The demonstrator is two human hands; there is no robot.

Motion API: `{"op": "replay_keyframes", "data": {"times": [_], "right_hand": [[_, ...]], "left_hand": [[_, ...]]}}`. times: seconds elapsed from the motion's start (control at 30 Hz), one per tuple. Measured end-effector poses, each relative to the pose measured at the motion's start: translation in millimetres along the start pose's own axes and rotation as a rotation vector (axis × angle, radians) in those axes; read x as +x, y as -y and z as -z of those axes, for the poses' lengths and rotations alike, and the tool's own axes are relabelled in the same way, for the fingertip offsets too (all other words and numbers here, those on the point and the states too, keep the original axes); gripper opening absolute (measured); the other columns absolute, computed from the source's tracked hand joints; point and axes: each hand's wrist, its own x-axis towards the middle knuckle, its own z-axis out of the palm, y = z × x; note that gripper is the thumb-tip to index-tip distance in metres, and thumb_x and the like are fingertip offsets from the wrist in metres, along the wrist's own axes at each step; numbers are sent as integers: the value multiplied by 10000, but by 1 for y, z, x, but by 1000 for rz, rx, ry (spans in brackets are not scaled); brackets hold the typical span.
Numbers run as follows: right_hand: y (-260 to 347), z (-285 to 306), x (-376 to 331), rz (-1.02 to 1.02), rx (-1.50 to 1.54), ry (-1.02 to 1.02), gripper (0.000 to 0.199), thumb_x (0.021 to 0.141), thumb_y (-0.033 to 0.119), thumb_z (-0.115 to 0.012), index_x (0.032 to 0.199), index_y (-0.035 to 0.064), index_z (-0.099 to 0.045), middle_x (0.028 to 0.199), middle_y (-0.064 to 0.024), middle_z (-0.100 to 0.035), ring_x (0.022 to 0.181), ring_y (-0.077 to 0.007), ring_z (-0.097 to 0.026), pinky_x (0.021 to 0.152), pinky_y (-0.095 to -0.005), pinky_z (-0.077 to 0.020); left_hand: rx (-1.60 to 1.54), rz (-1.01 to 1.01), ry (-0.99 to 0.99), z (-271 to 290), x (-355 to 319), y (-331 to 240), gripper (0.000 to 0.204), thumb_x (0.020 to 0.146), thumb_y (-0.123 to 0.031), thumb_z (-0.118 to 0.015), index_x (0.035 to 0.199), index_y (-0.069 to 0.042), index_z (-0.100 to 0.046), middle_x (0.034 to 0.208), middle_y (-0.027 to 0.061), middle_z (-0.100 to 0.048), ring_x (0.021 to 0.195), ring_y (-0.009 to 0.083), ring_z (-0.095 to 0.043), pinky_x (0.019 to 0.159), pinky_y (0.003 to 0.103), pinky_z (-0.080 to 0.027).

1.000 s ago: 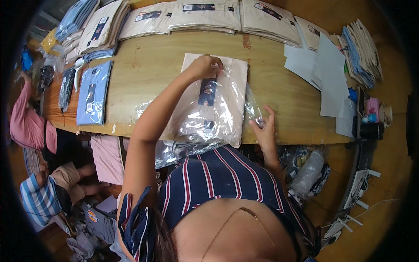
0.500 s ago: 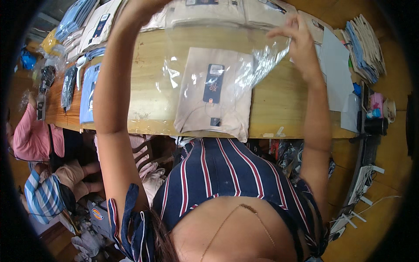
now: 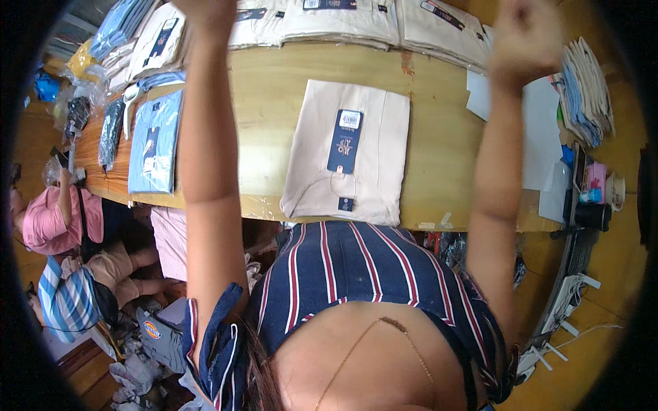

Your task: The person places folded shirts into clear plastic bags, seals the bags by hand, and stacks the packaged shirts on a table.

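Note:
A folded cream garment (image 3: 375,137) lies flat on the table in front of me, with a dark blue tag and a smaller dark label at its neckline. Both arms are raised past it. My left hand (image 3: 209,10) is at the top edge, its fingers out of the picture, so its grip is hidden. At the upper right my right hand (image 3: 529,44) is closed in a fist and smeared by motion; I cannot make out what it holds. The clear plastic bag seen earlier does not show here.
Packed cream garments (image 3: 339,24) line the far side of the yellow table (image 3: 264,137). A bagged blue garment (image 3: 154,147) lies left. Folded stacks (image 3: 586,89) and white sheets (image 3: 541,130) are right. Two other people are at lower left, one in a pink top (image 3: 55,219).
Both hands have risen, and the right has closed from spread fingers. The clear plastic bag between them has gone from over the cream garment and out of view.

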Motion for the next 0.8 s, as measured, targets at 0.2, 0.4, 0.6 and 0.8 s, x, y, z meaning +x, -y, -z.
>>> {"op": "replay_keyframes", "data": {"times": [0.2,0.4,0.6,0.8], "right_hand": [[15,-11,-190,-769,336,668,111,742,48,-542,797,3,-629,854,-115,-618,778,-211,-593,692,-287,-454],[-14,-18,-265,-1242,790,887,127,740,-15,-537,809,44,-626,802,-64,-628,687,-120,-567,605,-223,-441],[0,-19,-253,-1349,746,850,85,732,-55,-542,752,13,-495,737,-86,-608,663,-102,-548,553,-209,-428],[-4,-5,-261,-1316,828,837,139,685,-97,-534,694,20,-459,735,-68,-587,674,-84,-531,542,-207,-406]], "left_hand": [[255,953,572,32,-195,57,193,704,-170,-647,778,8,-639,643,85,-622,553,96,-541,526,247,-419],[416,1057,645,37,-246,63,73,722,-47,-604,758,9,-634,621,30,-593,497,66,-466,453,230,-368],[111,1232,562,53,-244,62,89,661,69,-550,685,-17,-557,621,50,-574,537,85,-508,504,213,-403],[-36,1262,642,64,-250,56,115,660,94,-504,655,-17,-532,608,10,-529,549,63,-473,496,196,-376]]}}
